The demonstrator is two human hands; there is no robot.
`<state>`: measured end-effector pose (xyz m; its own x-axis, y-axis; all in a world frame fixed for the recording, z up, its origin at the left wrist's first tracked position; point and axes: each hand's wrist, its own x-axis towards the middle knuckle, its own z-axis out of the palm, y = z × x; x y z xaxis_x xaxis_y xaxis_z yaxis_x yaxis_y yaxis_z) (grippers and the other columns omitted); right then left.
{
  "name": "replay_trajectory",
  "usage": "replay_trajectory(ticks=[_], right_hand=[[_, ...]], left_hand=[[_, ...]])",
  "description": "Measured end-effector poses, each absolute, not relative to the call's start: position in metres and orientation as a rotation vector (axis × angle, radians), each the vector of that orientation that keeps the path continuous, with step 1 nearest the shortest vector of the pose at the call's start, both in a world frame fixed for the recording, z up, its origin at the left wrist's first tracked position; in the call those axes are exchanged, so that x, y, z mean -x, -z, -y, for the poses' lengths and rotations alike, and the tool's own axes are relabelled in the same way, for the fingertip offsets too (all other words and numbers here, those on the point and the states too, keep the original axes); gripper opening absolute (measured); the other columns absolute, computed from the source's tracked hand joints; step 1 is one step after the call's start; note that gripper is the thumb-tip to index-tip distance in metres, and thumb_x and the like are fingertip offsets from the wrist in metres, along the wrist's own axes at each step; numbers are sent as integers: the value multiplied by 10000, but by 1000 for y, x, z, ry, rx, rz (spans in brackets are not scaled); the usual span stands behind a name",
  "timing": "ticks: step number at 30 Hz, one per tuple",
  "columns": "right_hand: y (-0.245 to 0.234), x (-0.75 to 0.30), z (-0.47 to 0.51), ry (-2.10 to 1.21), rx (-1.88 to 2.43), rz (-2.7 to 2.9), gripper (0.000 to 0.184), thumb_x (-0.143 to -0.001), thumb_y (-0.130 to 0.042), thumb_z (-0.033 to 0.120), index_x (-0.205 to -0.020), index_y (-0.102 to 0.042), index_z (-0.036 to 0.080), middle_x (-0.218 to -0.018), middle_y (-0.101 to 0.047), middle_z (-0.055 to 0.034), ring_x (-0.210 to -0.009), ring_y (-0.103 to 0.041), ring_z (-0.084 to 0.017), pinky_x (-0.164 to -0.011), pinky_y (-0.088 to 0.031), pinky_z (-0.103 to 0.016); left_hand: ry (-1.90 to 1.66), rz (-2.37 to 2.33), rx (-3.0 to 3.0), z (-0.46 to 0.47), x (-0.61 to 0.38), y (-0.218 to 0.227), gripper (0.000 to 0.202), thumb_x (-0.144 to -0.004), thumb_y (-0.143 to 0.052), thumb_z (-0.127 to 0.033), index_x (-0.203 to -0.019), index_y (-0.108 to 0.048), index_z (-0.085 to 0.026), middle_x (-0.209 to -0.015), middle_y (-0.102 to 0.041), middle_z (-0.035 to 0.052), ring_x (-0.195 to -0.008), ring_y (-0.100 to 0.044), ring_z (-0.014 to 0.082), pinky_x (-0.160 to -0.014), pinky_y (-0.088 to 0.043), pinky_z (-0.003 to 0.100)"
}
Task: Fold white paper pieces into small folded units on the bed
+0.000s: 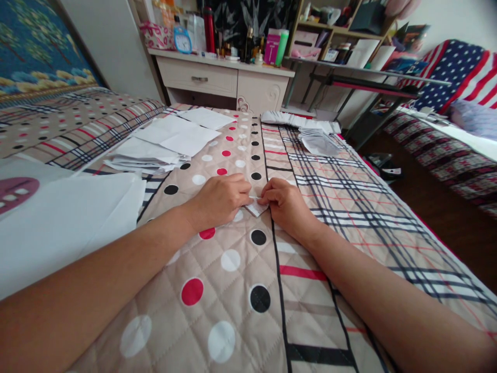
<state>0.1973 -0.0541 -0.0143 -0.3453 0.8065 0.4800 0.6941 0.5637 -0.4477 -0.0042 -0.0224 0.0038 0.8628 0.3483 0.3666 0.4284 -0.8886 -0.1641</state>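
Observation:
Between my hands, on the dotted and plaid bedspread [233, 280], lies a small folded piece of white paper [257, 208], its pointed corner toward me. My left hand [224, 201] is closed, with its fingertips pinching the paper's left side. From the other side, my right hand [288, 206] pinches the right edge with its fingers curled. Both hands cover part of the paper, so its full shape is hidden. To the left are loose white sheets [166, 133] and a stack of papers [145, 158]. Several folded paper pieces [318, 141] lie at the far right.
A large white bag [89, 223] with a purple print is at the left. Beyond the bed stand a white dresser [198, 75] with bottles and a blue clock [182, 40], and a desk [368, 77]. Another bed [446, 150] is at the right.

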Motion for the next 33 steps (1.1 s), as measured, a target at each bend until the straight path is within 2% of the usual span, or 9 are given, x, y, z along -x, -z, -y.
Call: replay_trajectory(ticks=[7,9,11,14,20,25,27,30,33], right_hand=[[14,-197,54,-202,1209,2134,279,-745,-542,-39,-617,-693,159,-751,-629,-64,-725,-576,-167,-676,-440,-290],[14,-197,54,-196,1204,2135,281,-742,-539,-40,-616,-694,159,-746,-628,-63,-722,-576,-166,-678,-440,-291],[15,-197,54,-191,1201,2137,283,-737,-541,-39,-614,-693,165,-743,-628,-59,-720,-574,-164,-677,-439,-290],[15,-197,54,-194,1207,2136,274,-739,-552,-28,-611,-691,170,-748,-629,-57,-720,-573,-162,-672,-437,-289],[14,-197,55,-214,1197,2126,233,-722,-574,-6,-614,-697,159,-745,-631,-66,-715,-578,-167,-658,-437,-286],[13,-209,53,-297,1338,2027,330,-647,-533,-40,-795,-731,178,-786,-674,-29,-708,-601,-145,-642,-440,-252],[11,-219,50,-371,1432,1978,258,-650,-613,30,-829,-723,182,-729,-676,-2,-632,-582,-128,-581,-423,-234],[6,-232,45,-545,1469,1990,61,-676,-691,149,-725,-715,177,-601,-642,21,-520,-531,-103,-493,-380,-215],[2,-237,42,-677,1454,1970,58,-679,-685,131,-687,-725,171,-566,-649,18,-503,-541,-104,-487,-396,-213]], left_hand=[[481,667,2805,30,2,-7,162,-780,-569,-159,-816,-726,-180,-836,-617,56,-829,-543,202,-675,-423,323],[499,719,2807,33,0,-8,157,-803,-574,-218,-739,-707,-164,-823,-614,61,-819,-544,202,-669,-422,326],[534,771,2807,35,-2,-8,247,-855,-558,-286,-696,-700,-159,-805,-617,61,-808,-548,198,-657,-416,324],[582,830,2801,37,-5,-7,324,-891,-563,-386,-714,-719,-165,-789,-626,57,-797,-554,193,-642,-404,318],[606,912,2772,40,-9,-5,324,-819,-668,-476,-735,-735,-171,-784,-639,55,-811,-562,207,-633,-392,321],[632,999,2770,43,-12,-7,270,-758,-741,-456,-745,-743,-186,-775,-647,48,-806,-567,206,-630,-390,313],[646,1012,2778,43,-12,-7,263,-758,-743,-451,-751,-746,-188,-771,-650,47,-787,-562,198,-634,-391,312],[674,1008,2793,42,-13,-7,262,-751,-751,-448,-743,-743,-186,-771,-652,46,-794,-560,205,-670,-404,329],[696,960,2835,40,-13,-5,258,-763,-747,-425,-709,-727,-174,-800,-662,48,-834,-567,215,-731,-424,351]])
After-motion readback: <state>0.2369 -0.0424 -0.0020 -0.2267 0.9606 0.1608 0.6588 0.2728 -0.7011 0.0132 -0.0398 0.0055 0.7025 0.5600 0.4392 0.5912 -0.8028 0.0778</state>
